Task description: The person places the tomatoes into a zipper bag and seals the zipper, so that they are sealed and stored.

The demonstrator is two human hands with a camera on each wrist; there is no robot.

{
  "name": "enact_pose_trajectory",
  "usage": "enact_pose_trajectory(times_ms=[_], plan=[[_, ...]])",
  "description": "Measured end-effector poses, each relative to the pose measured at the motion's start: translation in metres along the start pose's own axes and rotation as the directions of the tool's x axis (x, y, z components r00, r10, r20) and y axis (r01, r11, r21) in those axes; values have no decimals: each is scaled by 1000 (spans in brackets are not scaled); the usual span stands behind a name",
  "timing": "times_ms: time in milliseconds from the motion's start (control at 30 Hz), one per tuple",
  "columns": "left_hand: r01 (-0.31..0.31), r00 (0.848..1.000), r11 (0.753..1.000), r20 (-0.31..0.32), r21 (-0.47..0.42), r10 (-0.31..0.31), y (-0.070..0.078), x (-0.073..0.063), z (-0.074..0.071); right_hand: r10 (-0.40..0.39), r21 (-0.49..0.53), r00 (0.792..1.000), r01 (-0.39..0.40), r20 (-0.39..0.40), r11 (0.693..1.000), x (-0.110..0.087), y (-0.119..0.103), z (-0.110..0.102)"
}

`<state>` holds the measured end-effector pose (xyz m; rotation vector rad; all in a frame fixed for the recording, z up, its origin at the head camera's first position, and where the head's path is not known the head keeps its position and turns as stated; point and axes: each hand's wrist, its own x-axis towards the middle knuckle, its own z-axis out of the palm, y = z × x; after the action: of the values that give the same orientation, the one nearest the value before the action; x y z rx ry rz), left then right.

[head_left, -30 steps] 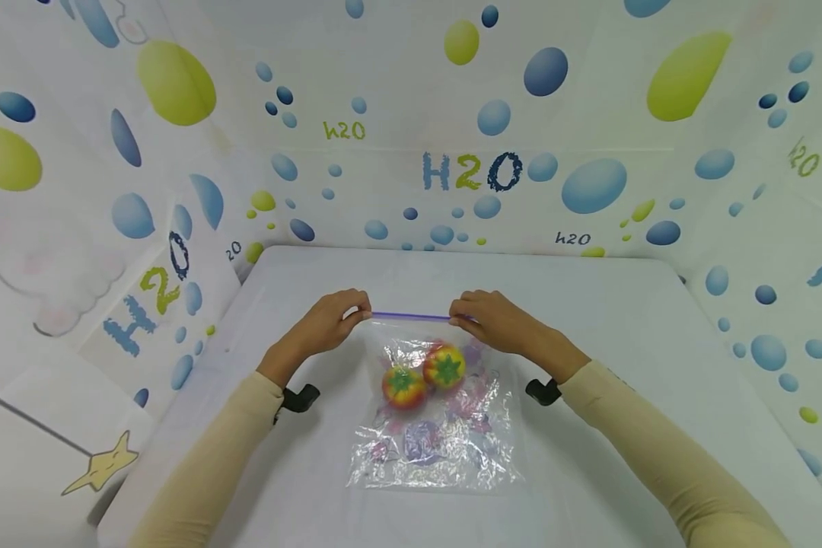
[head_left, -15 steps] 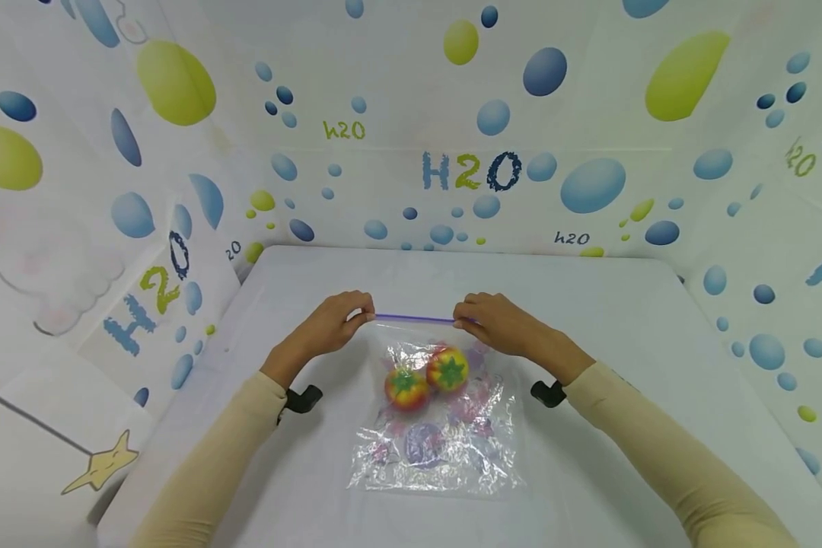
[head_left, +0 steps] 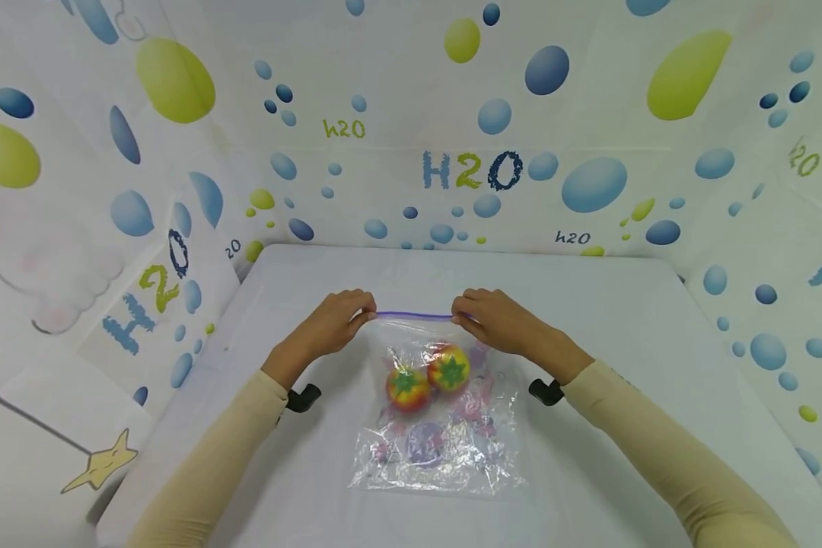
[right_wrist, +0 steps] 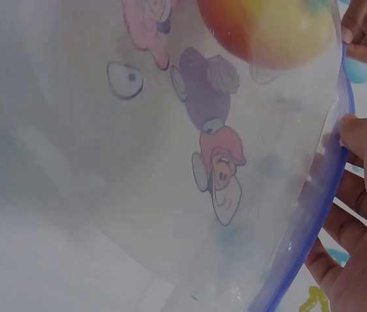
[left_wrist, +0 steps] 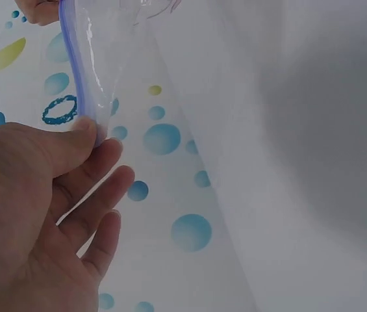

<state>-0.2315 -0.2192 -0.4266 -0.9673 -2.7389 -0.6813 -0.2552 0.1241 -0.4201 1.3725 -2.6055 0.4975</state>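
A clear zip bag point(head_left: 452, 479) with pink and purple cartoon prints hangs from both hands in the head view. Two round red-and-yellow tomato-like things point(head_left: 448, 369) with green star-shaped tops show through the plastic, side by side. My left hand point(head_left: 332, 323) pinches the left end of the purple zip strip point(head_left: 412, 314); in the left wrist view thumb and forefinger meet on it. Toward the strip's right end, my right hand point(head_left: 500, 321) grips it, and the right wrist view shows the thumb point(right_wrist: 355, 133) on the near side with fingers behind.
The bag is above a white table point(head_left: 603, 320). Printed white sheeting point(head_left: 397, 91) with blue and green spots rises behind and at both sides. A dark wrist-camera piece point(head_left: 304, 398) sits under the left wrist, another point(head_left: 545, 391) under the right.
Both hands and the bag have shifted very slightly right since the first frame. The purple strip, straight before, now bows a little between the hands.
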Motion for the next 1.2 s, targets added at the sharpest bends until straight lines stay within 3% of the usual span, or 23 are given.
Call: enact_pose_trajectory(times_ms=[300,600,967,1200], plan=[[18,1000,999,24,42,-19,4,1,-2,7,8,1000,-7,16,1000,2,-3,-2],[-97,995,992,-30,80,100,3,0,-2,27,27,998,-28,60,999,-1,-1,-1],[-167,983,984,-61,68,171,0,-1,0,5,44,998,-8,66,999,-3,-1,-1],[-120,991,989,-42,86,124,-5,-6,-2,9,13,998,-10,70,1000,-13,5,-4]])
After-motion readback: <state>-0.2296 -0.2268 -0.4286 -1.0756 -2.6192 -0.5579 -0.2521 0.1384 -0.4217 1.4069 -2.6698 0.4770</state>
